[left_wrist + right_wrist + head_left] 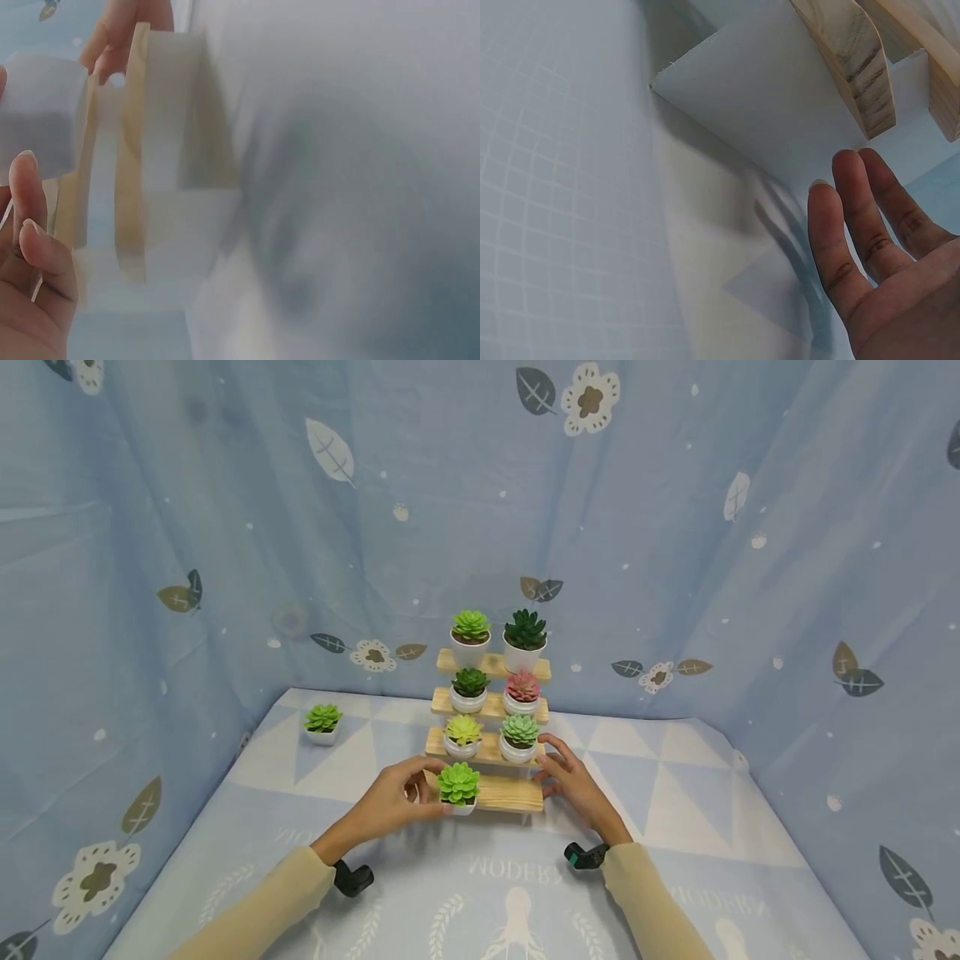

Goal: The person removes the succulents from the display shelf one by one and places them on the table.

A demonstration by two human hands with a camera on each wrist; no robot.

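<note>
My left hand [397, 797] pinches a bright green succulent [458, 783] in a square white pot, at the left end of the lowest step of a wooden tiered stand [510, 793]. In the left wrist view the pot [45, 112] shows from its underside, with fingers at its edge. My right hand [573, 781] is at the right side of the stand, its fingers loosely bent and holding nothing. The right wrist view puts those fingertips [826, 206] right by the end of a wooden step [862, 82] and the white side support [742, 90].
Two potted succulents stand on each of the three upper steps, among them a pink one [522, 687] and a yellow-green one [463, 731]. Another green succulent in a square pot [322, 723] stands at the back left of the cloth-covered table [405, 893]. A patterned curtain [465, 510] hangs behind.
</note>
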